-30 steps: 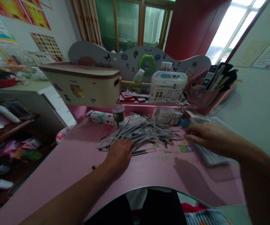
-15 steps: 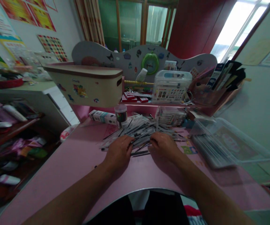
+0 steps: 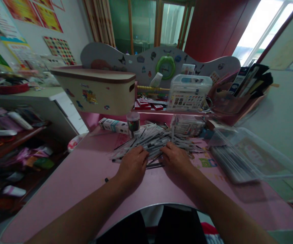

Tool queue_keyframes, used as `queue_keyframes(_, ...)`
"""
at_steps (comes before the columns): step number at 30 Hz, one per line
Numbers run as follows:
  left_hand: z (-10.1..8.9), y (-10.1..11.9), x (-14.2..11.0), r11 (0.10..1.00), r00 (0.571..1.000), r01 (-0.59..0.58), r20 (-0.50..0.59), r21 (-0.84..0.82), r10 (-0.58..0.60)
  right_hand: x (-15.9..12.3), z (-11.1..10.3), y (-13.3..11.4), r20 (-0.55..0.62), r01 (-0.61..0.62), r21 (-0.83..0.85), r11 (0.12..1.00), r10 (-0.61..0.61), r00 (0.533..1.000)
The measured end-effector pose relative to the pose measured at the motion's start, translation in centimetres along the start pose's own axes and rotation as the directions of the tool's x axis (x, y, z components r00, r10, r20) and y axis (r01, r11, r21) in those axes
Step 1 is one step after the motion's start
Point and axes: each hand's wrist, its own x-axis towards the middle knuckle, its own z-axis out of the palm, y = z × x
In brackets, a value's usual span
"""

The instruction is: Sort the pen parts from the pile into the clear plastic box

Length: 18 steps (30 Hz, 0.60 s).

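Observation:
A loose heap of thin black-and-white pens [image 3: 153, 142] lies on the pink desk [image 3: 67, 176], mostly pointing in crossed directions. My left hand [image 3: 132, 166] rests palm down on the heap's near left side. My right hand [image 3: 175, 157] lies on its near right side, a short gap from the left one. The fingers of both hands sink among the pens, so their grip is hidden. To the right stands a clear plastic box [image 3: 253, 156] with a row of pens [image 3: 231, 164] lying inside, apart from my right hand.
A clear plastic case [image 3: 188, 93] and a small pen jar [image 3: 133, 123] stand behind the heap, next to a white carton [image 3: 114, 126]. A cream wooden box [image 3: 95, 89] sits back left. Shelves of clutter lie below left, beyond the desk's edge.
My right hand has moved left from beside the clear box onto the heap, uncovering the box. The view has shifted slightly, and my left hand has stayed on the heap.

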Motion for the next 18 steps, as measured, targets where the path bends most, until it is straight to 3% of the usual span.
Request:
queue_keyframes(11,0.8,0.4,0.5,0.988,0.999,0.004,0.048,0.155,-0.011,0.0,0.2,0.1,0.025,0.010,0.005,1.000,-0.010,1.000)
queue_keyframes(18,-0.4,-0.2,0.4,0.999,0.995,0.013,-0.097,0.036,-0.009,-0.5,0.6,0.2,0.028,0.065,0.017,0.998,-0.065,0.997)
